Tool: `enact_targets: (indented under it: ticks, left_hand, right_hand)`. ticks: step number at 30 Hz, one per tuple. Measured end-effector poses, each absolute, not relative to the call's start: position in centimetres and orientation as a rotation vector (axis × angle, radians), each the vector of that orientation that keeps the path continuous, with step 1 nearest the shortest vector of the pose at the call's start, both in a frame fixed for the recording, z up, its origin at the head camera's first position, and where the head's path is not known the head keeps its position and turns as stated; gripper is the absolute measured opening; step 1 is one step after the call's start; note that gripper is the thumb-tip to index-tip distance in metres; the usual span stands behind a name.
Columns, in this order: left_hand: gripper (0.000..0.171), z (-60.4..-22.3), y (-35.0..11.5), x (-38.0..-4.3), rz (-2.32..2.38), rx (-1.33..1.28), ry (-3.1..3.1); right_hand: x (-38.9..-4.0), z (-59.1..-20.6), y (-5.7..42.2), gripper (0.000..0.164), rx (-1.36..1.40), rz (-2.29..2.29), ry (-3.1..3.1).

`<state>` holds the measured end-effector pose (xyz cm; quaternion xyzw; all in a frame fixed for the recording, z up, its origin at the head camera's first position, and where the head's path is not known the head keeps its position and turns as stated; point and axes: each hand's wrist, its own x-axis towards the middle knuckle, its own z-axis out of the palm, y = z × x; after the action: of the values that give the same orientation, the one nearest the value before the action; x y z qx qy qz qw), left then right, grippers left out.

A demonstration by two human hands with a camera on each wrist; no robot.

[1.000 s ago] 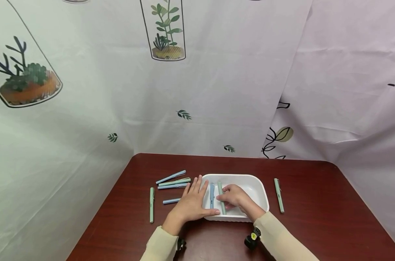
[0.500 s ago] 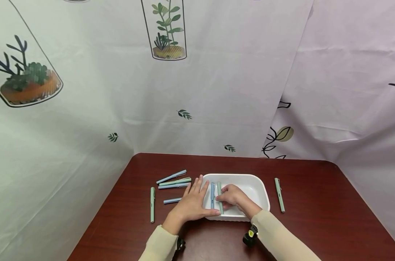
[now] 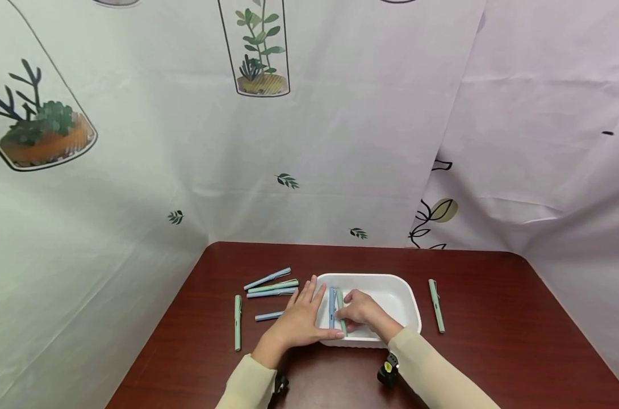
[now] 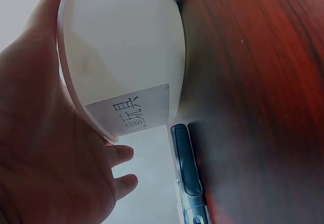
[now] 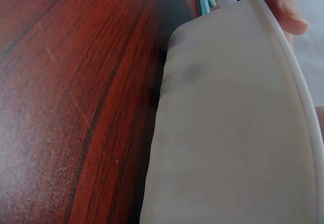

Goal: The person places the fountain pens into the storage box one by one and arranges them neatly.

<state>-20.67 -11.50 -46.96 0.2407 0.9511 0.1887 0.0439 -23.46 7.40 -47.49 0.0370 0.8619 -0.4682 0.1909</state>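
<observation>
A white rectangular tray stands on the dark red table. Inside it, near the left end, a blue pen and a green pen lie lengthwise side by side. My right hand reaches into the tray and pinches the green pen between thumb and fingers. My left hand lies spread over the tray's left end, its thumb along the front rim. In the left wrist view the tray's side carries a label with printed characters, and a dark-looking pen lies close to it.
Left of the tray lie several blue and green pens, among them a blue pen at the back and a green pen on its own. Another green pen rests to the right. A patterned cloth hangs behind the table.
My right hand has moved slightly left, bringing the green pen up close beside the blue pen in the tray. The left hand has stayed in place.
</observation>
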Motion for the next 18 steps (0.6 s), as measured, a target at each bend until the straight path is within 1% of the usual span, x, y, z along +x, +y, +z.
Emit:
enact_targets:
  ticks: [12, 14, 18]
  left_hand:
    - [0.116, -47.0, -11.4, -20.7, 0.59, 0.735, 2.918]
    - [0.117, -47.1, -11.4, -20.8, 0.587, 0.729, 2.922]
    - [0.117, -47.2, -11.4, -20.7, 0.58, 0.72, 2.924]
  right_hand:
    - [-22.8, -46.8, 8.1, 0.029, 0.092, -1.269, 2.45]
    - [-22.5, -46.4, 8.4, 0.029, 0.079, -1.256, 2.461]
    - [-22.0, -45.6, 9.2, 0.034, 0.04, -1.233, 2.502]
